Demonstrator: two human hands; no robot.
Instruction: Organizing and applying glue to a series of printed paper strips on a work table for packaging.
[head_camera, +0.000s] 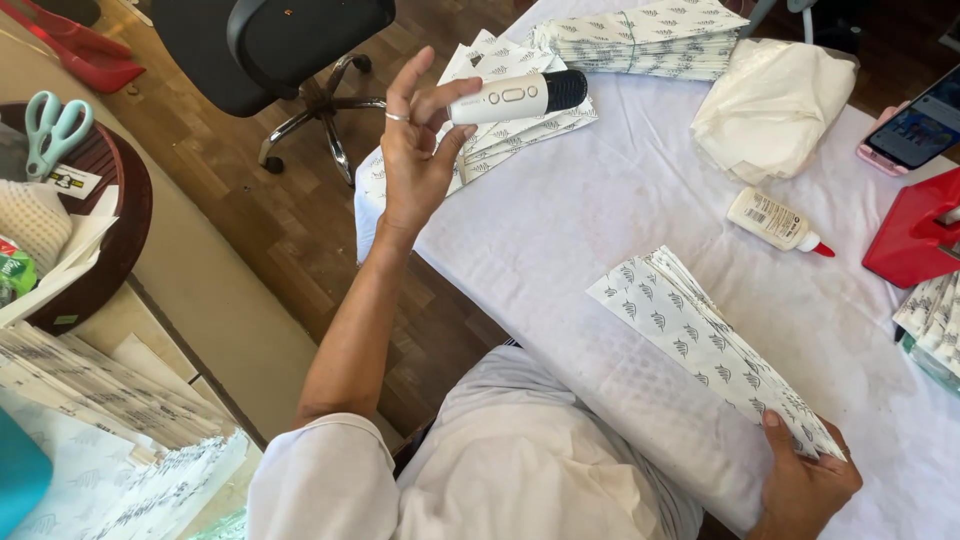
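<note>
Fingers of the left hand (415, 150) pinch a small white handheld device with a black tip (520, 97), raised at 11 o'clock. Its long side runs left to right, black tip pointing away toward 3 o'clock. The right hand (800, 480), at 5 o'clock, grips 1 stack of leaf-print folded papers (700, 345) on the white tablecloth (620, 200). A glue bottle (775, 221) lies nearer the right hand.
</note>
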